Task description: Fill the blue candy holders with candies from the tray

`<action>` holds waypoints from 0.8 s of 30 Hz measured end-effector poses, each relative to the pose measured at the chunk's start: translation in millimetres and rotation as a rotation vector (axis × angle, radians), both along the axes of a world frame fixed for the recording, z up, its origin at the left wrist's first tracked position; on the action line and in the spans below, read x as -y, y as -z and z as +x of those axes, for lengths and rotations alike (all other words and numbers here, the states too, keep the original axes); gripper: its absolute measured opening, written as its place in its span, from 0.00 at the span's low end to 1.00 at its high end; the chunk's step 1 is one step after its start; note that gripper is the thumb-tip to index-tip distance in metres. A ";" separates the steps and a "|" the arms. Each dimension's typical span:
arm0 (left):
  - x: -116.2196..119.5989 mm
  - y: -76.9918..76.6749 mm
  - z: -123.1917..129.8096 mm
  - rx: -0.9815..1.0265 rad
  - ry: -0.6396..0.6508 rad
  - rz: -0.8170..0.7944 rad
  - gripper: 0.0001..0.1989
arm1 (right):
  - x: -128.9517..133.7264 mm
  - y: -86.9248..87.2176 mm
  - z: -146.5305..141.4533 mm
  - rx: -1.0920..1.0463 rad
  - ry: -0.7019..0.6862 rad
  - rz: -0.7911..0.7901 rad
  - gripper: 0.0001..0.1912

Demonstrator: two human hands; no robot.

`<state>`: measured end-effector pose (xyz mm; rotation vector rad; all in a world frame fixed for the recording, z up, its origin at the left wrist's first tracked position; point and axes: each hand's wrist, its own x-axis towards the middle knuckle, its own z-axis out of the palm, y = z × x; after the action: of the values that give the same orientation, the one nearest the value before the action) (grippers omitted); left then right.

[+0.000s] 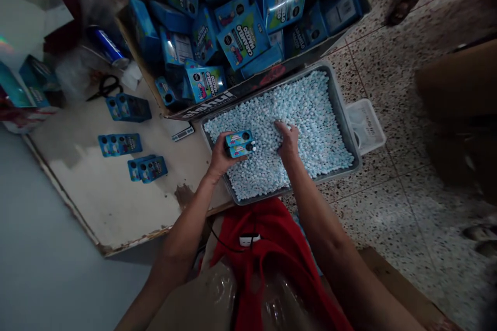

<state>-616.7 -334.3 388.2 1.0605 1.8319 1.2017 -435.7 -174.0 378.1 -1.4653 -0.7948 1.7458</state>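
Note:
Two small blue boxes (pixel 238 144) stand side by side in my left hand (pixel 220 158), above the left part of a grey tray (pixel 354 163). A few pale pieces show at their right ends. The tray holds a thick layer of small light-blue pieces (pixel 310 114). My right hand (pixel 288 140) touches the pieces near the middle of the tray, its fingers partly curled with a gap between thumb and fingers; whether small pieces lie under the fingers is hidden.
Behind the tray stands a large carton (pixel 248 83) full of blue boxes. Three groups of small blue boxes (pixel 119 145) stand on the table (pixel 116 207) at left, near black scissors (pixel 106 85) and a blue can (pixel 106 46). A clear plastic container (pixel 367 126) sits right of the tray.

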 end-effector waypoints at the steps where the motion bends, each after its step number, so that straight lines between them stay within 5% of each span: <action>1: -1.0 -4.2 -0.4 -0.049 0.002 -0.014 0.47 | 1.5 -7.0 -0.1 -0.147 0.008 -0.097 0.18; 3: -4.0 -12.5 -1.1 -0.142 0.019 -0.036 0.47 | 6.1 -27.3 -3.3 -0.356 0.027 -0.201 0.20; 6: -12.0 -24.2 0.2 -0.221 0.048 -0.041 0.46 | 15.6 -66.4 -14.1 -0.521 0.009 -0.121 0.22; 13: -37.6 -55.8 17.2 -0.276 0.087 -0.061 0.42 | 27.9 -130.6 -29.2 -0.254 -0.059 0.390 0.18; 17: -50.1 -57.2 19.9 -0.009 0.023 0.011 0.43 | 15.9 -133.5 -13.9 -0.235 0.007 0.377 0.18; 24: -68.4 -48.1 25.5 0.449 -0.061 0.149 0.42 | -2.8 -95.2 24.5 -0.168 -0.009 -0.039 0.19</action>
<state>-591.2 -265.9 436.3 0.7379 1.4518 1.4918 -411.2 -171.2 473.3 -1.3209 -0.6835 1.8729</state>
